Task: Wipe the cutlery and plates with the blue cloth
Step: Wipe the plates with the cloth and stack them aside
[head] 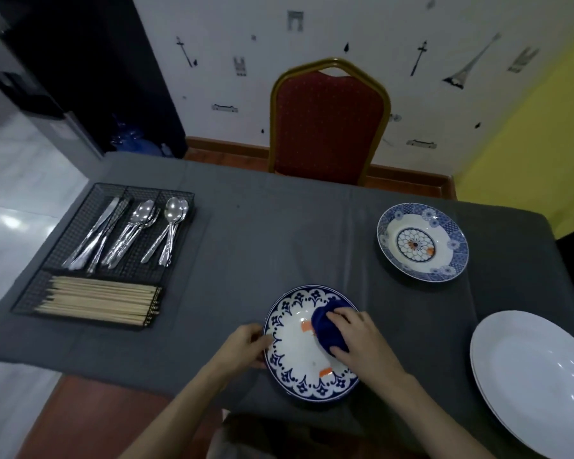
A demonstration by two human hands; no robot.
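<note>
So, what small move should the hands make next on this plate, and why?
Probably sweep the cloth leftward over the orange mark beside it. The right hand presses the cloth on the plate, the left hand holds the rim, and another orange mark shows nearer the front edge.

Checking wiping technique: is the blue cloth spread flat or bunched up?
Bunched: the blue cloth forms a rounded wad under the right hand on the patterned plate.
</note>
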